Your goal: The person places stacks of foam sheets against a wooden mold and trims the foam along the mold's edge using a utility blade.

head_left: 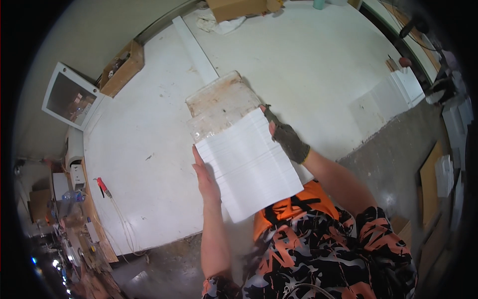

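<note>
Between my two hands is a white rectangular stack (249,167), marked with fine lines like layered sheets, tilted over the near table edge. Bare, my left hand (205,182) presses along its left side with fingers fairly straight. My right hand (288,137), in a dark fingerless glove, grips the far right corner and side. Just beyond the stack lies a worn, stained board (219,97) wrapped in clear film or tape, partly covered by it. Touching the board's far side is a long white strip (194,47).
A red-handled air gun (102,187) with a thin hose lies at left. Along the left edge stand a white-framed panel (72,97) and a wooden box (122,70). A cardboard box (236,9) sits at the back; white sheets (406,87) are stacked at the right.
</note>
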Available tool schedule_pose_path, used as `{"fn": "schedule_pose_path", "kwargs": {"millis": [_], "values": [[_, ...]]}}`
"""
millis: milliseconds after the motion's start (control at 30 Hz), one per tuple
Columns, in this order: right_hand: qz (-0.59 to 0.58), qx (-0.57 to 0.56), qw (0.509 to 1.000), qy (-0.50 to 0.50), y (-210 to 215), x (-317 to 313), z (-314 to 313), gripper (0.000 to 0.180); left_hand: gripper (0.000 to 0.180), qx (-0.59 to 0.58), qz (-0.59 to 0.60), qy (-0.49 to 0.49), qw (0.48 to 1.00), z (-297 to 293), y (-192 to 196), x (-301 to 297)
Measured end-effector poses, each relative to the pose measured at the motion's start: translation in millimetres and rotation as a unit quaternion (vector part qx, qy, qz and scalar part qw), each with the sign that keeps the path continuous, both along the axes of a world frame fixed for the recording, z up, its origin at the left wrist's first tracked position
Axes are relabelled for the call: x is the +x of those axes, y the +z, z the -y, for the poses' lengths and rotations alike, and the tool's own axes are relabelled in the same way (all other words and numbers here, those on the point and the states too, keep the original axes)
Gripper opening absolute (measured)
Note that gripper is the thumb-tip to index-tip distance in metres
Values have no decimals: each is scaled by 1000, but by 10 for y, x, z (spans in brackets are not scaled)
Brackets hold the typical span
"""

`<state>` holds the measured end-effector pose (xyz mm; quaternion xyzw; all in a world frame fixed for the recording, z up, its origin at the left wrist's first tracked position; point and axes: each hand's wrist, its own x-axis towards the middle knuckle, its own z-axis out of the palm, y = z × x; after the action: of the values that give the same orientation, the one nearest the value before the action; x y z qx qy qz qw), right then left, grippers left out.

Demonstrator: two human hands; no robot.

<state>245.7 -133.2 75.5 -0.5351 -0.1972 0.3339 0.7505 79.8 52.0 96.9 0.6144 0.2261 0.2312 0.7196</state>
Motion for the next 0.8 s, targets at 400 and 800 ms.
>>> {"fn": "schedule_pose_path", "kwargs": {"millis": [400, 800], "values": [[326, -113, 937, 54, -41, -902, 1151, 126, 93, 29, -72, 34, 996, 651, -472, -1193], [512, -175, 840, 30, 135, -844, 663, 88, 71, -46, -197, 31, 979, 946, -248, -959]]}}
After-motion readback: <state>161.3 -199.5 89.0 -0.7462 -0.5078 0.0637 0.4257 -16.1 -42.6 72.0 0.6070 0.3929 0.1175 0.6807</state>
